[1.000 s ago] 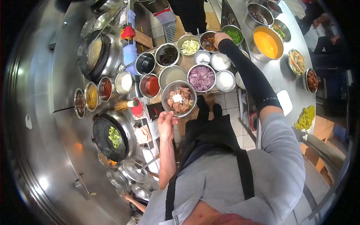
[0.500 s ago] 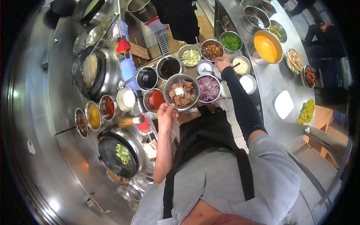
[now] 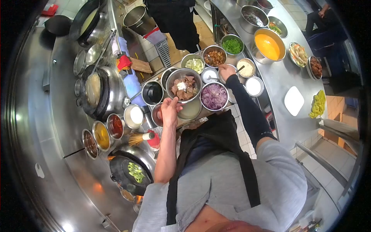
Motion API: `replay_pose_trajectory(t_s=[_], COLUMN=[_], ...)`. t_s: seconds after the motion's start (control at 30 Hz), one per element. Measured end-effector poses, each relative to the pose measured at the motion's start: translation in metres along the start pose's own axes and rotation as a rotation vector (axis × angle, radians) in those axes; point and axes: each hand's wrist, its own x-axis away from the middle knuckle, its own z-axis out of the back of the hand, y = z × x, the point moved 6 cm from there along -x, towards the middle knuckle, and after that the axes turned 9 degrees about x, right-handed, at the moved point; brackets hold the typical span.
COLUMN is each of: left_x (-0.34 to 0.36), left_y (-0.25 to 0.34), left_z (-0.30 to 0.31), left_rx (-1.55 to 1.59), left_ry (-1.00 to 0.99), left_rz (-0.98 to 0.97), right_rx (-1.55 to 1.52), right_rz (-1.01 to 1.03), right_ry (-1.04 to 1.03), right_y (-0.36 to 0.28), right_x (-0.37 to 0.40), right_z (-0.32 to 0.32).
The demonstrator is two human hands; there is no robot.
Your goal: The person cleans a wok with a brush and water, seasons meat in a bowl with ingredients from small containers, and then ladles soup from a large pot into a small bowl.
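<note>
My left hand [image 3: 170, 110] is closed on the near rim of a steel bowl of meat [image 3: 184, 92] with a white substance on top, held over other containers. My right hand [image 3: 227, 72], its arm in a black sleeve, reaches over a small container between a bowl of white granules [image 3: 209, 75] and a bowl of pale yellow paste [image 3: 245, 68]. Its fingers point down into that container, and what they hold, if anything, is hidden. Sliced red onion [image 3: 214, 96] fills the bowl just right of the meat bowl.
A wok with green vegetables [image 3: 136, 172] sits at lower left, flames beside it. Sauce bowls [image 3: 102, 136] line the stove edge. A pot of orange liquid [image 3: 269, 45] and a white board [image 3: 293, 101] are on the right counter. A person in black [image 3: 174, 23] stands across.
The meat bowl in my left hand has moved up and slightly left relative to the containers, uncovering a container of cloudy liquid below it. My right hand stays over the same small container.
</note>
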Motion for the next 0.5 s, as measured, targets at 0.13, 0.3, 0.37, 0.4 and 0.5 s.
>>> replay_pose_trajectory(t_s=[0.13,0.3,0.37,0.4,0.5], left_x=[-0.022,-0.047,-0.059,-0.061,-0.074], left_y=[-0.001,-0.004,-0.008,-0.009,-0.018], left_z=[0.000,-0.019,-0.031,-0.041,-0.064], left_rx=[0.009,-0.086,-0.138,-0.142,-0.130], left_ry=[0.003,-0.006,0.002,-0.015,-0.056], left_rz=[-0.042,-0.082,-0.087,-0.090,-0.084], right_rx=[-0.644,-0.736,-0.659,-0.637,-0.375], right_rz=[-0.350,-0.390,-0.369,-0.319,-0.063], right_ry=[-0.184,-0.145,-0.127,-0.100,0.004], right_y=[0.020,0.009,-0.002,-0.010,-0.044], right_x=[0.032,0.067,0.076,0.080,0.090], right_z=[-0.002,0.022,0.041,0.049,0.077])
